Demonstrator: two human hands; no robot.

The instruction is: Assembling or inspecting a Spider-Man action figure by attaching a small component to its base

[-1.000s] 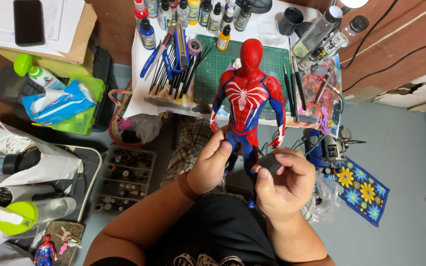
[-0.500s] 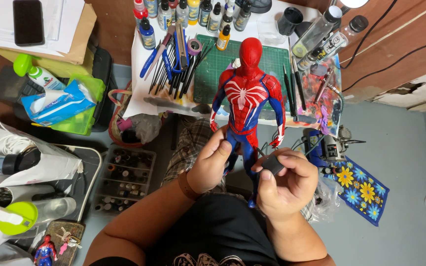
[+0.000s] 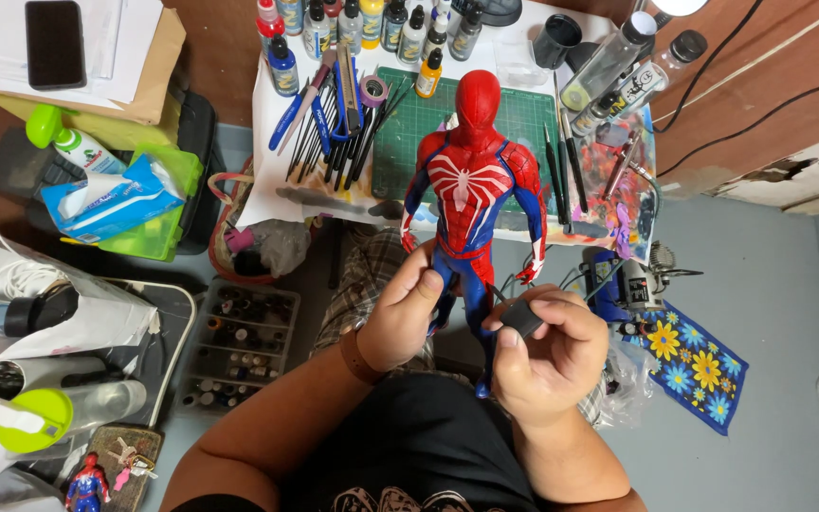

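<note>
Just below the green cutting mat (image 3: 514, 118), the left hand (image 3: 408, 318) grips the red-and-blue figure (image 3: 471, 204) by its leg, fingers closed, while the right hand (image 3: 547, 356) pinches a small dark pad (image 3: 521, 318) beside it, apparently not yet applied.

— how are the person's arms placed?
— both forearms reach up from the bottom of the view, bare, elbows bent, hands close together but apart.
— and the left hand (image 3: 408, 318)?
— curled, thumb and fingers (image 3: 426, 281) pinched shut in a grip, a brown band on its wrist.
— the right hand (image 3: 549, 356)?
— half-closed, palm toward the body, its fingers (image 3: 561, 305) and thumb pinching at its top.
</note>
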